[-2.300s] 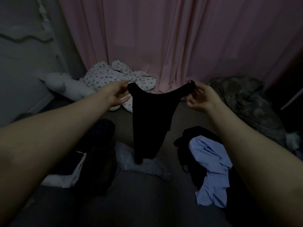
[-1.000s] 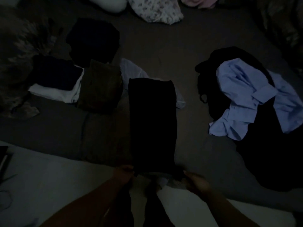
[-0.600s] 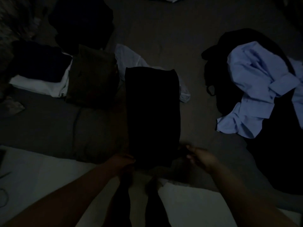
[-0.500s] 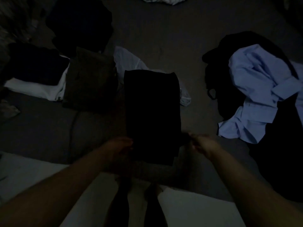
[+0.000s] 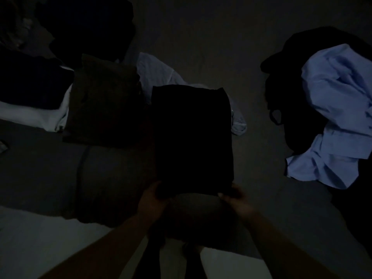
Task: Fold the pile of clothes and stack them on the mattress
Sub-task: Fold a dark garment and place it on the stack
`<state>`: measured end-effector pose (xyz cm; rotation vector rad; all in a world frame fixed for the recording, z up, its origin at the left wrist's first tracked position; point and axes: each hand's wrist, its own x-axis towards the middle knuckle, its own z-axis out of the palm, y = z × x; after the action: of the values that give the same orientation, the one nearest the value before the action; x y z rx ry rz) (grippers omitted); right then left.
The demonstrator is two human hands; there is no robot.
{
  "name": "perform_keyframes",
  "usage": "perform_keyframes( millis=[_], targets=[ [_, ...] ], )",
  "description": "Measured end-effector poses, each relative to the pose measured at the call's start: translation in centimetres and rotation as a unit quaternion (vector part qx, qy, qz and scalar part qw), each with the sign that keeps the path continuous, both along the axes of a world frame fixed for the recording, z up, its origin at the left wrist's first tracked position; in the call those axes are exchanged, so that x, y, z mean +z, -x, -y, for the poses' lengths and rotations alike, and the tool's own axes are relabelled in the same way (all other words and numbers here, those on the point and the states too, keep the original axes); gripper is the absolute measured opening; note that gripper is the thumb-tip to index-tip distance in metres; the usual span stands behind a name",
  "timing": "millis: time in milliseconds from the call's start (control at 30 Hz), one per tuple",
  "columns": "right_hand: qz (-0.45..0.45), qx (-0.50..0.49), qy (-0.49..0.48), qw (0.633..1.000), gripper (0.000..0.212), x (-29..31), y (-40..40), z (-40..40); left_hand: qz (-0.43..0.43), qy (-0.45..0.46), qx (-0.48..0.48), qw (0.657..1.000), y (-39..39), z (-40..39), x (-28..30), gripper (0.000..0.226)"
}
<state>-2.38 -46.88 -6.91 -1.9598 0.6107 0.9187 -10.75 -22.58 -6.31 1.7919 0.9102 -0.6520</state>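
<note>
A black garment [image 5: 192, 137] lies as a long flat rectangle on the dark mattress [image 5: 201, 37], stretching away from me. My left hand [image 5: 153, 200] grips its near left corner and my right hand [image 5: 234, 198] grips its near right corner. A pale garment [image 5: 159, 71] lies partly under its far end. To the right sits the unfolded pile: a light blue shirt [image 5: 338, 109] on top of black clothes [image 5: 285, 105]. At the left lie folded pieces: a dark brown one [image 5: 104, 101], a black one on a white one [image 5: 34, 115], and another black one [image 5: 90, 23]. The scene is very dim.
The pale floor [image 5: 40, 248] shows below the mattress's near edge, with my legs between the hands. Bare mattress lies beyond the black garment and between it and the pile on the right.
The black garment, earlier held up in the air, now lies flat on the mattress. Both hands have stayed at its near corners; the near edge has shifted a little while the view moved.
</note>
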Motion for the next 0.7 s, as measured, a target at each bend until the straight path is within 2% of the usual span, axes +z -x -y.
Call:
perform_keyframes(
  millis=[67, 200, 300, 367, 433, 467, 533, 600, 633, 700],
  targets=[
    [0.010, -0.050, -0.004, 0.999, 0.037, -0.6, 0.2, -0.6, 0.013, -0.046, 0.012, 0.999, 0.1, 0.5, -1.3, 0.093],
    [0.070, -0.076, 0.034, 0.994, 0.014, -0.6, -1.2, -2.2, 0.023, -0.093, -0.017, 0.995, -1.5, 1.4, -1.6, 0.056],
    [0.091, -0.065, 0.041, 0.993, 0.033, 0.1, -1.6, -2.2, -0.012, -0.102, -0.031, 0.994, -2.1, 1.5, -0.9, 0.043],
    [0.094, -0.066, 0.036, 0.993, 0.035, 1.2, -1.4, -1.3, -0.018, -0.080, 0.007, 0.997, -1.8, 1.0, -0.5, 0.033],
    [0.084, -0.081, 0.014, 0.993, 0.028, 2.4, -1.0, 0.3, -0.039, -0.049, 0.041, 0.997, -1.4, 0.4, 0.0, 0.012],
    [0.070, -0.086, 0.003, 0.994, 0.026, 3.0, -0.9, 1.2, -0.045, -0.020, 0.063, 0.997, -1.3, 0.4, 0.2, 0.009],
    [0.032, -0.086, -0.018, 0.996, 0.025, 4.3, -0.3, 2.8, -0.056, 0.068, 0.158, 0.984, -1.7, 0.7, 0.6, 0.018],
    [-0.014, -0.098, -0.030, 0.995, 0.021, 5.0, 0.2, 3.8, -0.075, 0.157, 0.266, 0.948, -2.6, 1.5, 0.6, 0.007],
    [-0.027, -0.099, -0.030, 0.994, 0.020, 5.2, 0.4, 4.1, -0.081, 0.180, 0.302, 0.933, -3.0, 2.0, 0.0, 0.018],
    [-0.052, -0.083, -0.036, 0.995, 0.021, 5.0, 0.8, 4.2, -0.078, 0.186, 0.323, 0.925, -3.6, 2.7, -0.6, 0.031]
  ],
)
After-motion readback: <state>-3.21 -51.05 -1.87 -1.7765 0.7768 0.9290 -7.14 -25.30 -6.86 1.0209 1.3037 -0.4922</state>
